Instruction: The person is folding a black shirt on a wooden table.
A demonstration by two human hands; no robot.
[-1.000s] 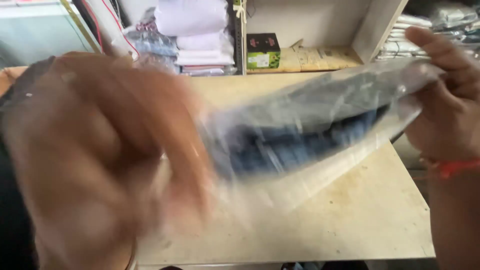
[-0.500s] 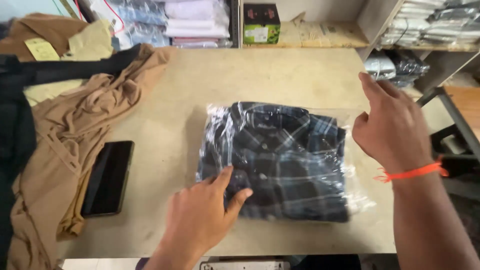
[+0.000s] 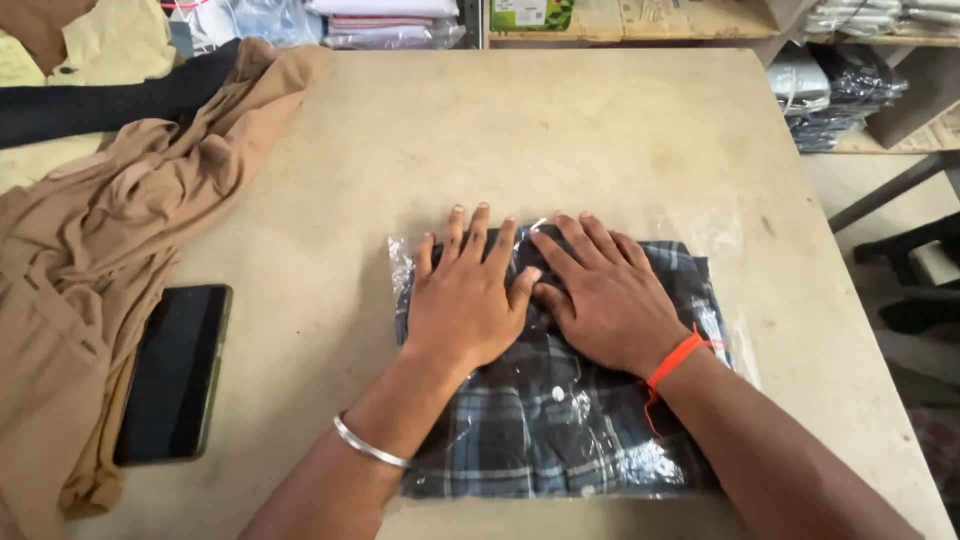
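- The left hand (image 3: 468, 300) and right hand (image 3: 600, 298) lie flat, fingers spread, side by side on the upper half of the bagged plaid shirt (image 3: 560, 420).
- The shirt sits at lower centre of the table (image 3: 560, 130), long axis running top to bottom of the frame.
- A phone (image 3: 175, 372) lies at lower left, beside tan cloth (image 3: 90, 250).

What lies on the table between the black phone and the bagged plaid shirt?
Nothing: in the head view, only bare table separates the phone from the bagged shirt.
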